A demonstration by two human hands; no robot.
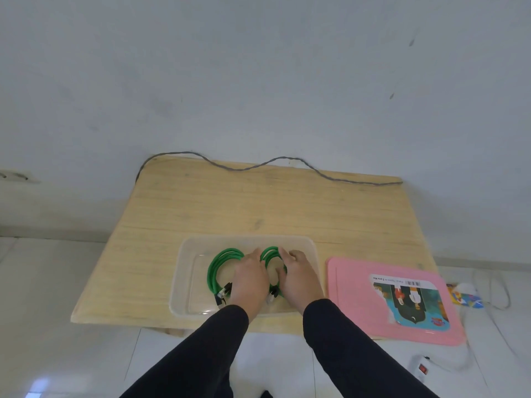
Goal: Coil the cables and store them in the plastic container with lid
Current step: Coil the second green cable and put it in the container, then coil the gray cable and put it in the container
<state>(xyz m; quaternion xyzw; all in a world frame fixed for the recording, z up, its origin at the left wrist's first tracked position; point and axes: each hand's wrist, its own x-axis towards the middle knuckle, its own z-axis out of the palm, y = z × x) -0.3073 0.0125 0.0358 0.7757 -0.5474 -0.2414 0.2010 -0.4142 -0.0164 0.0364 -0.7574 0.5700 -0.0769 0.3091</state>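
Observation:
A clear plastic container (184,271) sits on a low wooden table (201,202) near its front edge. Two green coiled cables lie inside it: one coil (222,262) on the left, a second coil (270,255) in the middle. My left hand (250,278) rests palm down between the coils, touching the left coil's right side. My right hand (300,278) lies over the second coil, fingers curled on it. Black and silver plugs (224,293) stick out near my left wrist. The pink lid (359,282) lies flat to the right of the container.
A grey cable (287,160) runs in waves along the table's far edge against the wall. On the floor at the right are a white power strip with a red switch (421,367), white cords and a colourful packet (465,297).

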